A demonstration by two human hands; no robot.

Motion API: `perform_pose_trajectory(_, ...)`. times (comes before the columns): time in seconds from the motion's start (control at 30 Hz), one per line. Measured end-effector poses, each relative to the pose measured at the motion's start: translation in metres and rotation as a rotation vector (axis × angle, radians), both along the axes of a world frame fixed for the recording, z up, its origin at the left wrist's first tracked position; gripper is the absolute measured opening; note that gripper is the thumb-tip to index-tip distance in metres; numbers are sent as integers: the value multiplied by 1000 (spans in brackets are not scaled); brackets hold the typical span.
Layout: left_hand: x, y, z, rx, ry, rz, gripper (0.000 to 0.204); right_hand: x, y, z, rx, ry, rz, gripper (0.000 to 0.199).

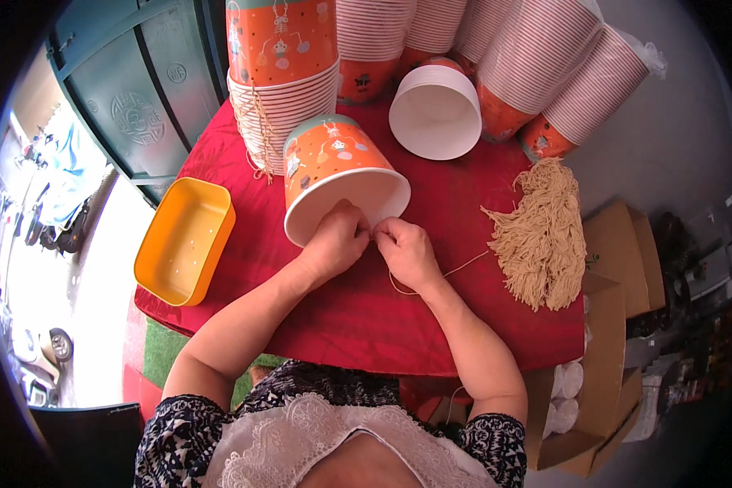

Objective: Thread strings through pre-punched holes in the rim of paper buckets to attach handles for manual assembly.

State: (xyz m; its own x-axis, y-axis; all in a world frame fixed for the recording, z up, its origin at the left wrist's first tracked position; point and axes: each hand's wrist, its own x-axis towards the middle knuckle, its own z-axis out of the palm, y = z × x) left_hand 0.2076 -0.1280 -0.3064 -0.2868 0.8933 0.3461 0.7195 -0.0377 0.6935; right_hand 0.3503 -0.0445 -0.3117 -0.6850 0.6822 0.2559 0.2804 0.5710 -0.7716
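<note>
An orange paper bucket (333, 154) with cartoon prints lies tilted on the red-covered table, its white mouth facing me. At the near rim my left hand (339, 240) is closed in a pinch, its knuckles in front of the opening. Beside it my right hand (407, 252) pinches too, fingertips almost touching the left ones. Between them is a thin tan string (464, 265), which loops by my right wrist and runs toward a heap of cut strings (542, 236). The fingers hide just how the string sits at the rim.
A yellow plastic tub (185, 244) holding small white bits stands at the left. Nested buckets (281, 98), one hung with strings, rise behind. Another bucket (436, 112) lies mouth toward me, with wrapped stacks (537, 49) beyond. Cardboard boxes (598, 366) stand right of the table (496, 325).
</note>
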Motion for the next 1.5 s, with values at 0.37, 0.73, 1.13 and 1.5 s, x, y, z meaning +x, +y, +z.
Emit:
perform_pose_trajectory(0.37, -5, -1, 5, 1, -45, -102, 12, -3, 2, 1, -198, 49, -20, 19)
perform_pose_trajectory(0.73, 2, 1, -4, 57, -65, -60, 11, -4, -1, 1, -271, 116, -60, 14)
perform_pose_trajectory(1.13, 2, 2, 13, -148, -213, 33, 9, 6, -1, 7, -172, 73, -60, 17)
perform_pose_trajectory(1.5, -5, 8, -3, -128, -50, 74, 13, 13, -6, 13, 60, -95, -3, 14)
